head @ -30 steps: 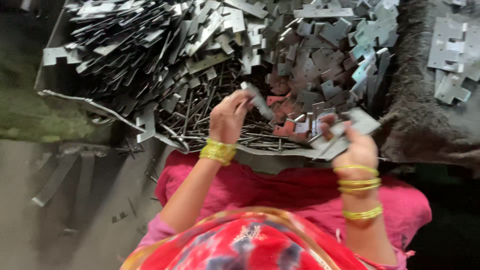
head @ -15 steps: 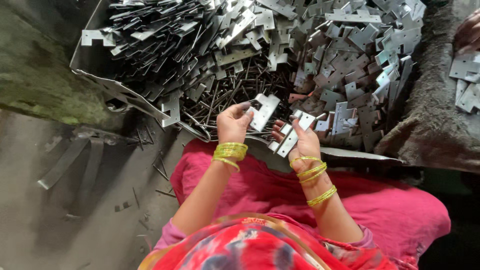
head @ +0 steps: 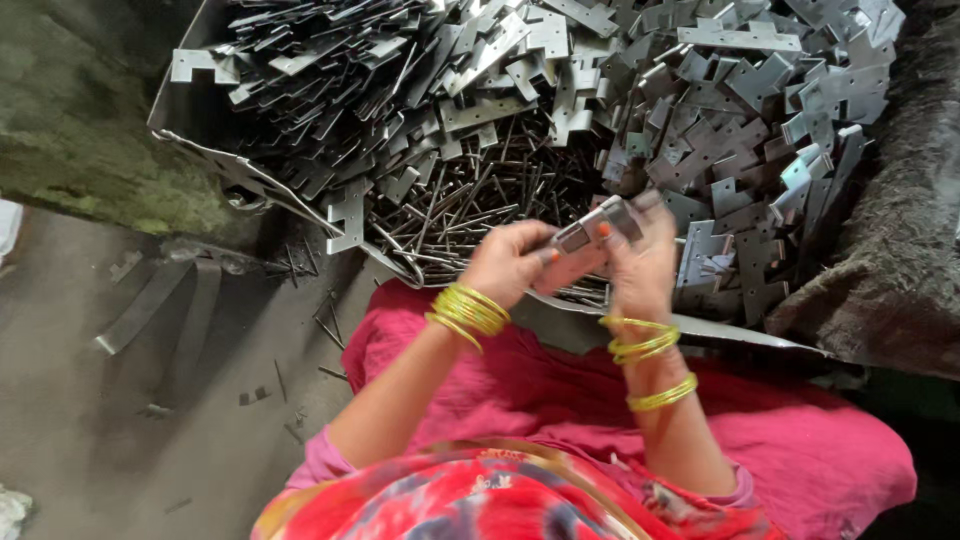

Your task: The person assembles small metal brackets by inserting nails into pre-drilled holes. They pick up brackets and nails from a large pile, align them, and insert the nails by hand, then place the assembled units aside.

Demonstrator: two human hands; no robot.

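Hands (head: 575, 262) now joined, apparently.

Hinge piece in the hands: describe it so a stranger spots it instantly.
Start at the big metal tray heaped with grey plates and thin pins. Just in front of it, both hands meet. The hinge piece is the only plate lifted off the heap, pinched between their fingers.

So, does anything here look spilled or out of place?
Yes. A few thin metal pins and small scraps lie loose on the grey floor, outside the metal tray, left of the pink cloth. Both the left hand and the right hand hold a small metal piece.
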